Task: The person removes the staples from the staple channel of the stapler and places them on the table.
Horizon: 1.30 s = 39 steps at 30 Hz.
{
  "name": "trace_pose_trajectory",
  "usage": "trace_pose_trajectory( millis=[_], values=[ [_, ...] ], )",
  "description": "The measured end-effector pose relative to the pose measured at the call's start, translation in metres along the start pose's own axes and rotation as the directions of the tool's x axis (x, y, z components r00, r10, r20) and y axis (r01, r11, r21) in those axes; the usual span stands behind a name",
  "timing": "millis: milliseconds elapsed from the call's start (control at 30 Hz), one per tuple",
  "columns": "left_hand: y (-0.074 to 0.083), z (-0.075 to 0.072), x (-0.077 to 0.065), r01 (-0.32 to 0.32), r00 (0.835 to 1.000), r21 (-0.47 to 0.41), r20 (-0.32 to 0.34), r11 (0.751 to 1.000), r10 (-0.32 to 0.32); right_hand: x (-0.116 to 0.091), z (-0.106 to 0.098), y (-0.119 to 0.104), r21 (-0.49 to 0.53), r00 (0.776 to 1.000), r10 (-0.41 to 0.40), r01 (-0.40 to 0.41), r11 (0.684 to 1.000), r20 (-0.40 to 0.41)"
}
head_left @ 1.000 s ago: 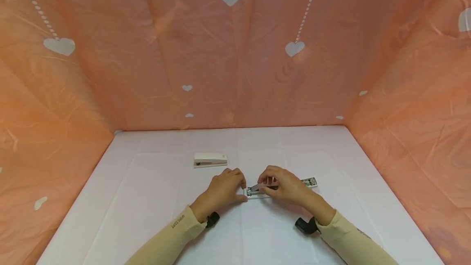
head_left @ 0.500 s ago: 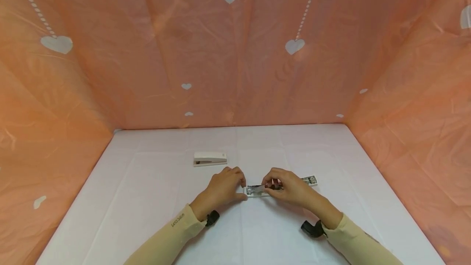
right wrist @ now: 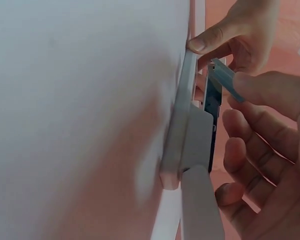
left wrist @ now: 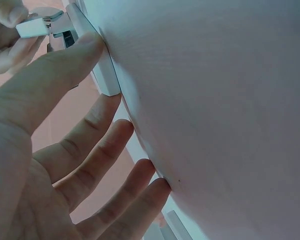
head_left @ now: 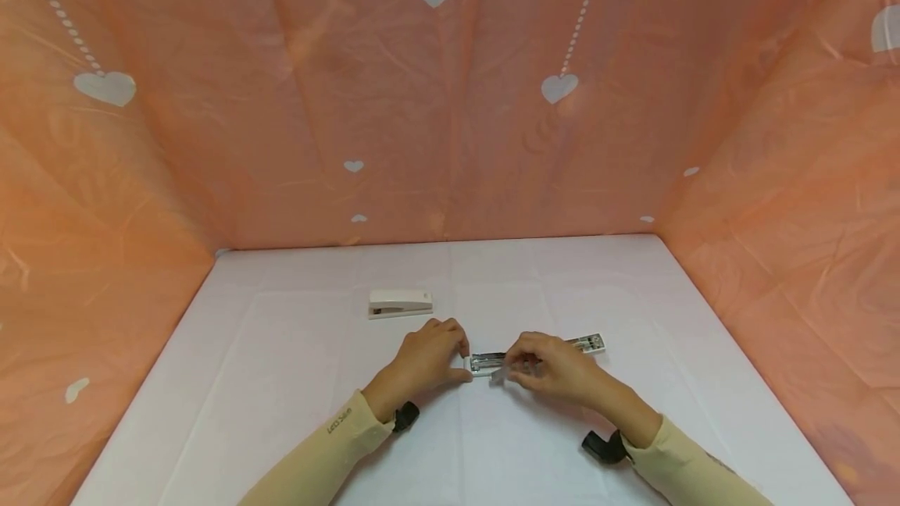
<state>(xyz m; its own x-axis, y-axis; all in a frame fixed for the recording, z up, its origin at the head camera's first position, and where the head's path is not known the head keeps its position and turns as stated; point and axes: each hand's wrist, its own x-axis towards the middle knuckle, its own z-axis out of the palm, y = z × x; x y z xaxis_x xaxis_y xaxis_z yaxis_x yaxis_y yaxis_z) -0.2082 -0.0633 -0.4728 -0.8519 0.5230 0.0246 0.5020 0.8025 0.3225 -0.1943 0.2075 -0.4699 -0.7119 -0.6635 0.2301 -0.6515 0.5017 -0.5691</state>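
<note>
A white stapler [head_left: 483, 373] lies opened out flat on the table, its metal staple channel [head_left: 488, 360] facing up. My left hand [head_left: 430, 356] holds the left end of its base between thumb and forefinger; in the left wrist view the other fingertips rest at the table surface. My right hand [head_left: 551, 365] is over the stapler's middle and pinches a grey strip of staples [right wrist: 227, 80] between thumb and forefinger. The strip's end [head_left: 498, 375] shows at the near side of the channel in the head view. The folded-back top part [head_left: 589, 343] pokes out beyond my right hand.
A second white stapler [head_left: 401, 303], closed, stands on the white table [head_left: 316, 358] behind my left hand. Orange curtains with white hearts [head_left: 450, 139] enclose the table's back and sides.
My right hand has shifted slightly right and toward me. The staple strip has gone from over the channel to its near side, leaving the channel more visible. My left hand stays put.
</note>
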Motion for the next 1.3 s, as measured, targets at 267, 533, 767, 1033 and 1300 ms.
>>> trace_pose_trajectory(
  millis=[267, 533, 767, 1033, 1300],
  values=[
    [0.001, 0.0, 0.0, 0.002, 1.0, 0.0, -0.003, 1.0, -0.002, -0.003, 0.004, 0.001, -0.015, 0.998, -0.048, 0.048, 0.999, 0.027],
    [0.001, 0.0, -0.001, -0.001, 1.0, -0.006, -0.008, 1.0, 0.001, -0.003, 0.007, -0.003, -0.097, 0.998, -0.041, 0.044, 0.994, 0.037],
    [0.001, -0.001, -0.001, 0.0, 1.0, -0.01, -0.007, 1.0, 0.0, -0.006, 0.008, -0.007, -0.174, 0.999, -0.027, 0.034, 0.984, 0.045],
    [0.002, -0.001, -0.001, 0.003, 1.0, 0.003, -0.008, 1.0, -0.003, -0.009, 0.007, -0.015, -0.349, 0.993, 0.034, 0.006, 0.937, 0.109],
    [0.002, 0.0, -0.001, 0.006, 1.0, 0.003, -0.005, 1.0, -0.006, -0.01, 0.01, -0.018, -0.407, 0.992, 0.046, 0.005, 0.913, 0.117]
  ],
)
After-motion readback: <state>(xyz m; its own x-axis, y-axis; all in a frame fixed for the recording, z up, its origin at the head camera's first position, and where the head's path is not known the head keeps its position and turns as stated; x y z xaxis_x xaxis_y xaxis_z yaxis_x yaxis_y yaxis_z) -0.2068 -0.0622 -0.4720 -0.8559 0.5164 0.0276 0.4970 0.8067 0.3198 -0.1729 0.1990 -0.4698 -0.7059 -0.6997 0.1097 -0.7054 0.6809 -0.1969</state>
